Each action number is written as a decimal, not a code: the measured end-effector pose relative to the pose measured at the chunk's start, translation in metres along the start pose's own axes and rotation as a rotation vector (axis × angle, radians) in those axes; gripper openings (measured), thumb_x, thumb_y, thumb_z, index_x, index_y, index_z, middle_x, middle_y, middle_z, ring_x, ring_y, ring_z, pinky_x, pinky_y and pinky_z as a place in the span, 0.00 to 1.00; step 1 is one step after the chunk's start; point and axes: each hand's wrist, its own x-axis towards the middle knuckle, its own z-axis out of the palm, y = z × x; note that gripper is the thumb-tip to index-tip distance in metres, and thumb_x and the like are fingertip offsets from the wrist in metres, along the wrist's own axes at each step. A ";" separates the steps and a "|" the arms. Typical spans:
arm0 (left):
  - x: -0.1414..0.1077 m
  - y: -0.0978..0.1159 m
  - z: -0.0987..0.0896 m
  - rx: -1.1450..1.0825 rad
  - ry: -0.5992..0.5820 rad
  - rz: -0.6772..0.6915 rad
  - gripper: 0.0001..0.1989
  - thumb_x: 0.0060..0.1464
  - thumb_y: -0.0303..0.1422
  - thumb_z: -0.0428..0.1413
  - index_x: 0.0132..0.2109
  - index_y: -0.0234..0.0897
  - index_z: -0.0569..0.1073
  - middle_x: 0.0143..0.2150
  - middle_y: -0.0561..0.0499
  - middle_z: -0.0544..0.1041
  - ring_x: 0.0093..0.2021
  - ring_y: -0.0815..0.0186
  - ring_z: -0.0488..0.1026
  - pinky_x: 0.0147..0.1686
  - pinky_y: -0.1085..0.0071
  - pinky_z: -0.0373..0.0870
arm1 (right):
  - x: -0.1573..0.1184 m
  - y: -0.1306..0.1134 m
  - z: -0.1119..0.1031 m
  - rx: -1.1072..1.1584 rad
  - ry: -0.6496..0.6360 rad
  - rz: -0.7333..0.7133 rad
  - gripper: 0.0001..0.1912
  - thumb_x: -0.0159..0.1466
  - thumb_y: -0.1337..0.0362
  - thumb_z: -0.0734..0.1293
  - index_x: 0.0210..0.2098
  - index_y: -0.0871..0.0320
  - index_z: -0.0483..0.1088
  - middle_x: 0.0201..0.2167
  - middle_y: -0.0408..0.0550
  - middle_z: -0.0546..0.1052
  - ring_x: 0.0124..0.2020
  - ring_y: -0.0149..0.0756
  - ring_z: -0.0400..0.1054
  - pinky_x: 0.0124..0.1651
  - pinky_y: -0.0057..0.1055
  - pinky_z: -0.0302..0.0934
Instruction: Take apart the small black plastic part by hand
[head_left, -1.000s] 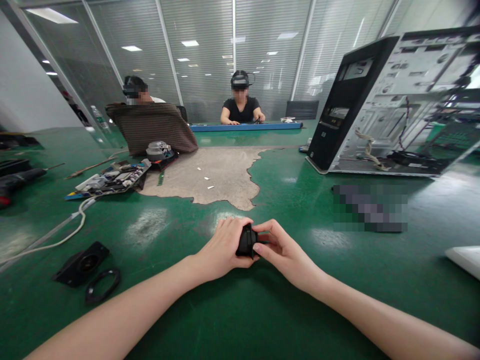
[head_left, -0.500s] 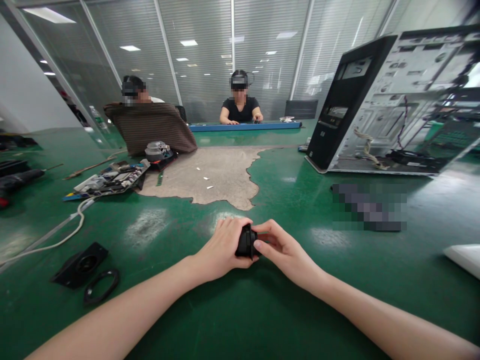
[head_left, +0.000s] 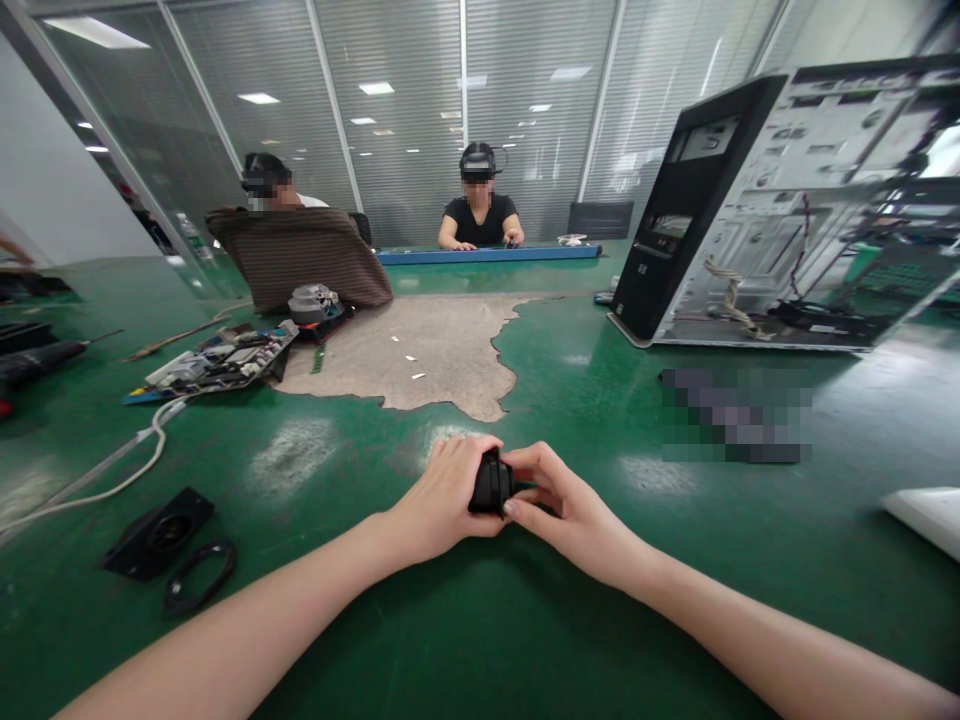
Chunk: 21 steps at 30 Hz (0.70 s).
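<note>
A small black plastic part (head_left: 489, 484) with a raised rim on its right side is held between my hands, just above the green tabletop. My left hand (head_left: 448, 490) wraps round its left side, thumb and fingers closed on it. From the right, my right hand (head_left: 553, 500) grips the rim with thumb and fingertips. Its other fingers are curled and partly hidden. Off to the left lie a black square housing (head_left: 157, 532) with a round opening and a black ring (head_left: 200, 577). Exactly what the held part is, I cannot tell.
An open computer case (head_left: 705, 210) stands at the right. Circuit boards (head_left: 217, 360), a white cable (head_left: 142, 465) and a brown cloth-covered object (head_left: 300, 255) are on the left. A white object (head_left: 930, 515) sits at the right edge. Two people are across the table.
My right thumb has slid down along the rim of the black part. My left hand keeps its hold, and the part has barely moved.
</note>
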 end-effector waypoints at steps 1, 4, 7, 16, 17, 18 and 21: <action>0.000 0.000 0.000 0.006 -0.001 0.001 0.28 0.43 0.33 0.58 0.50 0.39 0.55 0.44 0.47 0.66 0.42 0.59 0.63 0.41 0.63 0.58 | 0.000 0.001 0.000 0.014 -0.005 0.000 0.10 0.59 0.66 0.63 0.41 0.55 0.60 0.40 0.45 0.66 0.45 0.34 0.64 0.43 0.31 0.65; 0.000 0.001 0.000 0.016 0.005 0.008 0.29 0.43 0.34 0.58 0.50 0.38 0.55 0.43 0.47 0.65 0.41 0.59 0.63 0.40 0.63 0.58 | 0.001 0.003 0.000 0.063 0.007 0.028 0.08 0.60 0.63 0.62 0.39 0.55 0.60 0.37 0.44 0.66 0.41 0.33 0.65 0.39 0.31 0.66; 0.000 0.001 0.000 0.017 0.012 0.018 0.29 0.43 0.35 0.59 0.51 0.38 0.55 0.43 0.47 0.65 0.41 0.59 0.63 0.41 0.63 0.58 | 0.002 0.002 0.002 0.047 0.033 0.046 0.08 0.60 0.63 0.62 0.39 0.55 0.60 0.35 0.44 0.67 0.38 0.32 0.65 0.37 0.30 0.66; 0.000 0.001 0.000 0.024 -0.002 0.014 0.29 0.43 0.33 0.59 0.51 0.38 0.54 0.43 0.48 0.65 0.41 0.60 0.62 0.41 0.63 0.58 | 0.002 -0.002 0.001 -0.023 -0.001 0.071 0.11 0.60 0.67 0.61 0.43 0.55 0.58 0.39 0.46 0.67 0.41 0.33 0.66 0.41 0.32 0.65; 0.000 0.001 0.000 0.030 -0.005 0.013 0.29 0.43 0.33 0.59 0.51 0.38 0.54 0.43 0.47 0.65 0.41 0.60 0.62 0.41 0.63 0.58 | 0.001 -0.002 0.000 -0.015 -0.009 0.059 0.11 0.59 0.67 0.62 0.42 0.55 0.58 0.39 0.46 0.66 0.41 0.33 0.65 0.41 0.32 0.65; 0.000 0.002 -0.001 0.034 -0.010 0.013 0.29 0.43 0.33 0.59 0.51 0.38 0.54 0.43 0.47 0.65 0.41 0.59 0.62 0.41 0.63 0.58 | 0.001 -0.002 0.000 -0.009 -0.015 0.046 0.11 0.59 0.67 0.63 0.41 0.55 0.58 0.39 0.45 0.66 0.41 0.32 0.65 0.42 0.32 0.65; -0.001 0.002 -0.001 0.036 -0.013 0.012 0.30 0.43 0.33 0.59 0.51 0.38 0.54 0.43 0.47 0.64 0.41 0.59 0.62 0.41 0.63 0.59 | 0.001 0.000 -0.001 0.020 -0.019 0.029 0.09 0.60 0.66 0.62 0.40 0.55 0.58 0.39 0.45 0.66 0.42 0.32 0.65 0.42 0.31 0.65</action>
